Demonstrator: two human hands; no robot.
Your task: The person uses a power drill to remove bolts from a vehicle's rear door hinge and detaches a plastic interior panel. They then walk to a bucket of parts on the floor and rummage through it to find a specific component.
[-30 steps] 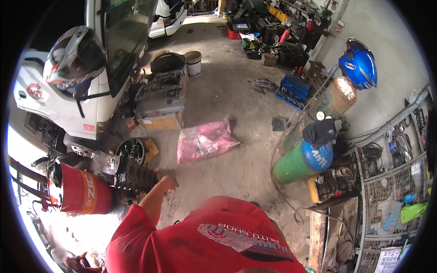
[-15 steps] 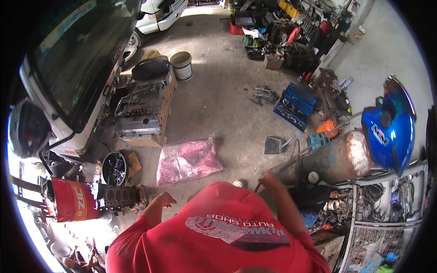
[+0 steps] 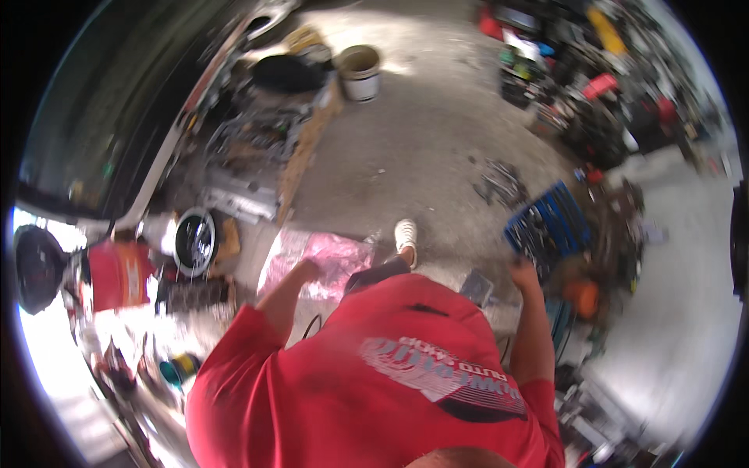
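**Evidently Mid-Stride: Bare Hands Spread Over a Workshop Floor**

Looking down in the head view, the left hand [image 3: 307, 271] appears against a crumpled pink plastic sack [image 3: 347, 256] that lies on the grey concrete floor [image 3: 398, 156]; blur hides its fingers, so I cannot tell how open they are or whether they hold anything. Out to the other side, the right hand [image 3: 523, 271] appears near the lower edge of a blue metal toolbox [image 3: 567, 207] with tools in its trays. Its fingers are smeared too, and their opening and any grip cannot be told. Between the hands, a white shoe [image 3: 406, 236] shows ahead of the red T-shirt [image 3: 304, 405]. A dark grey dustpan-like piece [image 3: 476, 286] lies just left of the right hand. Farther left, a round dark basin with a pale rim [image 3: 193, 211] stands beside a blocky metal engine part [image 3: 195, 295].
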